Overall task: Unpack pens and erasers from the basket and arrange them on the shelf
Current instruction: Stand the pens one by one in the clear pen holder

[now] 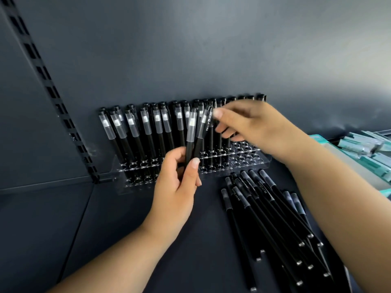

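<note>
A clear acrylic pen rack [245, 163] stands against the dark back wall of the shelf, with several black pens [146, 132] upright in its holes. My left hand [177, 187] grips two black pens [195, 134] with clear caps, held upright in front of the rack. My right hand [251, 125] reaches in from the right, thumb and forefinger pinching the cap top of the right one of those two pens. A loose pile of black pens [266, 214] lies on the shelf floor under my right forearm.
The right part of the rack shows open holes [243, 153]. Teal and white packaged items [366, 151] lie at the right edge. A slotted upright rail [53, 92] runs down the left wall. Dark shelf floor [118, 218] lies left of the pile.
</note>
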### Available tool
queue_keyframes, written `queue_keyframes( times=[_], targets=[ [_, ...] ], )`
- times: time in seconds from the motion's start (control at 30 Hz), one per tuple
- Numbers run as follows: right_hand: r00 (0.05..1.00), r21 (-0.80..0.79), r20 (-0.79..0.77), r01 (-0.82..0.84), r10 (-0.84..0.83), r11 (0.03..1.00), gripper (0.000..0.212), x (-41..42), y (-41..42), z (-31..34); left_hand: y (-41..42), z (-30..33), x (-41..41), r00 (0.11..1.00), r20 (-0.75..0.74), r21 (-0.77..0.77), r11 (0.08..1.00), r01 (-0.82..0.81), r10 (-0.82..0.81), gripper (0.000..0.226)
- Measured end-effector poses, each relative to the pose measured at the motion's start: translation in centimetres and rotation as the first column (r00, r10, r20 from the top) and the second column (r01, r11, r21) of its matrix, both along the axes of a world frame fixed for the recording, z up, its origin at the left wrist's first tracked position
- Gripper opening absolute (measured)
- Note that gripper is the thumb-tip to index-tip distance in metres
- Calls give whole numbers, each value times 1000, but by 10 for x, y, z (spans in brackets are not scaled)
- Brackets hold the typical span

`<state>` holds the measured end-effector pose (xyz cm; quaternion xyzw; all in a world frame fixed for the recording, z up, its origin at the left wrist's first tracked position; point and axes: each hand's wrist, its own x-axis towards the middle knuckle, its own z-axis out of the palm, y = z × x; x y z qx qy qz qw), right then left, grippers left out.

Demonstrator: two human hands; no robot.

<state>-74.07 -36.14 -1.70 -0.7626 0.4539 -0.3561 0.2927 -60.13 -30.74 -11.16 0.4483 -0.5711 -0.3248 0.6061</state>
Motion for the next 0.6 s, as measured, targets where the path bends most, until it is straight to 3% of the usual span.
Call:
queue_keyframes(
  times=[0.07, 0.2, 0.33, 0.43, 0.6],
  targets=[
    [992, 131, 50, -124, 119, 984, 8, 3, 3, -2, 0, 1, -1, 999, -47, -2, 1000, 7, -7, 14],
    [952, 266, 225, -265, 207, 927, 13, 2, 4, -5, -2, 2, 1, 996, -91, -8, 1000, 23, -24, 8],
    [952, 239, 258, -227, 164, 944, 5, 7, 3, -11, -1, 2, 0, 995, -89, -23, 999, 47, -49, 18],
    [956, 226, 258, -197, 137, 954, 12, 9, 2, -11, 0, 2, -3, 993, -99, -37, 998, 59, -62, 20],
    [956, 199, 288, -114, 53, 973, 7, -11, -1, 10, -3, 1, -1, 988, -156, 25, 1000, -14, 18, 18]
  ],
)
